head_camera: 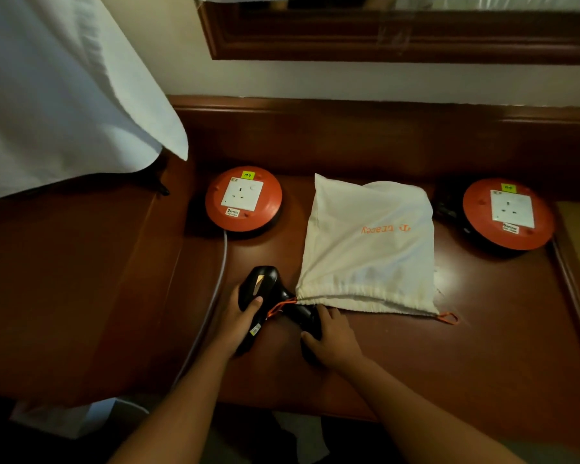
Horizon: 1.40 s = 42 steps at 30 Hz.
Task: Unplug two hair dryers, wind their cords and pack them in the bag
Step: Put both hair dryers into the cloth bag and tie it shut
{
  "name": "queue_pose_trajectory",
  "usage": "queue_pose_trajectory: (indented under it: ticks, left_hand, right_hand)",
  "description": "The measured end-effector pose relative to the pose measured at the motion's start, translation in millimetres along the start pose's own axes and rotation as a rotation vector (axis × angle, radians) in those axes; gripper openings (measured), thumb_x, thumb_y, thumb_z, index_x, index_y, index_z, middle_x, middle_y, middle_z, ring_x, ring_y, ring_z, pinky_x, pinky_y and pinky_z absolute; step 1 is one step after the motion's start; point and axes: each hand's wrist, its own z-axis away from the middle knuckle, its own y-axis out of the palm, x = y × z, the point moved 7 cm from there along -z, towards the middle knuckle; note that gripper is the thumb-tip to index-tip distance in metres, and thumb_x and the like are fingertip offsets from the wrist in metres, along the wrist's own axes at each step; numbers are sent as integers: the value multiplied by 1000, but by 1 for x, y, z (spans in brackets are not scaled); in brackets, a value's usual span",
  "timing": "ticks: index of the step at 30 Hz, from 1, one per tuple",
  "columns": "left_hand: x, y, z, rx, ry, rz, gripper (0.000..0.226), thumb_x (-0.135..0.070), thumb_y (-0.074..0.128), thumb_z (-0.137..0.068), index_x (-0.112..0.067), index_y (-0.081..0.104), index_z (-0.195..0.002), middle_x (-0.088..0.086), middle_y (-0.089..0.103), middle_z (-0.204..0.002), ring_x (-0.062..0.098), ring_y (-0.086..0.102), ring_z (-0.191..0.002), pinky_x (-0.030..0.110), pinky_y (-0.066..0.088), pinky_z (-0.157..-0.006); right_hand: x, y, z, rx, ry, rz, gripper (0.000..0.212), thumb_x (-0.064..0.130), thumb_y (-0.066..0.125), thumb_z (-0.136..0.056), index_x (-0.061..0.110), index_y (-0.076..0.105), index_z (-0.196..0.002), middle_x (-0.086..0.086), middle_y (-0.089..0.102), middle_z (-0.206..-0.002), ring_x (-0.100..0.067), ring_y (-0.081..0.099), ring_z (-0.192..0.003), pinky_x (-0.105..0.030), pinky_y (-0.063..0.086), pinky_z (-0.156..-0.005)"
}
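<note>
Gripping the black hair dryer (260, 289) with my left hand (240, 318), I have the fingers curled round its body and the thumb pressed on its upper face. My right hand (330, 336) closes its fingers round a second black part (305, 318) that lies at the mouth of the bag (369, 242); I cannot tell whether this part is the same dryer's handle or the other dryer. The bag is white cloth with orange lettering and lies flat on the wooden counter (449, 356), its gathered mouth toward me. An orange drawstring (280, 306) runs from the left corner of the bag's mouth across the black parts, and a loop of drawstring (449, 318) sticks out at the right corner. Left of the bag sits an orange cable reel (243, 199) with a white socket on top; a pale cable (220, 279) leads from it toward me, just beside my left hand. Right of the bag sits a second orange reel (508, 214). White cloth (64, 95) hangs far left of the bag.
</note>
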Motion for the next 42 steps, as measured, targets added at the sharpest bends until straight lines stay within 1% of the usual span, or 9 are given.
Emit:
queue_pose_trajectory:
  ticks: [6,13,15,19,25,32,37,39,42]
  left_hand:
    - [17,-4,6,75,-38,34,53,-31,57,-94,-18,38,-142,1,54,-128,22,52,-119,30,40,-90]
    - [35,-20,21,109,1,-13,47,-37,56,-93,-18,45,-135,2,58,-126,19,54,-117,32,43,-93]
    - [40,-25,30,101,-1,-17,48,-37,56,-93,-18,46,-135,3,58,-127,21,54,-118,36,44,-97]
    - [49,-37,46,77,-23,0,45,-32,56,-94,-14,48,-134,6,60,-123,23,57,-113,33,45,-91]
    - [61,-58,65,44,-37,66,45,-35,58,-92,-15,51,-132,7,63,-120,25,59,-111,34,48,-89]
    - [9,-61,81,85,90,144,28,-28,57,-94,-16,56,-120,7,65,-107,22,63,-97,27,48,-68]
    - [-34,-40,81,108,142,147,24,-27,59,-94,-16,59,-114,9,69,-100,25,67,-91,35,54,-77]
    - [-52,-25,80,134,154,152,22,-25,60,-93,-15,59,-112,10,68,-101,26,66,-92,35,54,-79]
    - [-79,4,74,178,150,127,24,-29,64,-90,-16,61,-110,11,69,-104,28,67,-95,44,54,-88]
  right_hand:
    - [5,5,8,-98,91,19,73,54,49,-89,23,20,-149,-12,37,-140,-31,37,-126,-40,40,-98]
    - [20,21,30,-98,49,105,90,56,57,-83,25,8,-152,-12,32,-143,-32,31,-130,-40,34,-103]
    - [26,28,36,-78,44,127,91,54,61,-81,24,10,-150,-11,37,-138,-31,35,-125,-40,37,-99]
    - [32,41,51,-48,33,93,94,57,65,-77,22,17,-149,-10,42,-133,-30,40,-121,-39,39,-96]
    - [46,42,78,-133,-52,45,88,62,65,-74,20,30,-143,-4,47,-130,-24,44,-117,-37,40,-97]
    - [56,2,115,-148,-181,-94,86,55,63,-80,22,21,-147,1,39,-133,-20,52,-114,-32,48,-93]
    - [39,-41,128,-112,-171,-214,89,52,63,-83,27,13,-151,0,33,-143,-21,44,-127,-38,42,-104]
    - [27,-59,130,-102,-162,-239,90,54,63,-82,30,10,-151,0,36,-145,-20,44,-129,-37,41,-105]
    - [2,-85,128,-129,-139,-221,90,55,63,-82,29,12,-151,-1,44,-144,-19,49,-125,-34,44,-101]
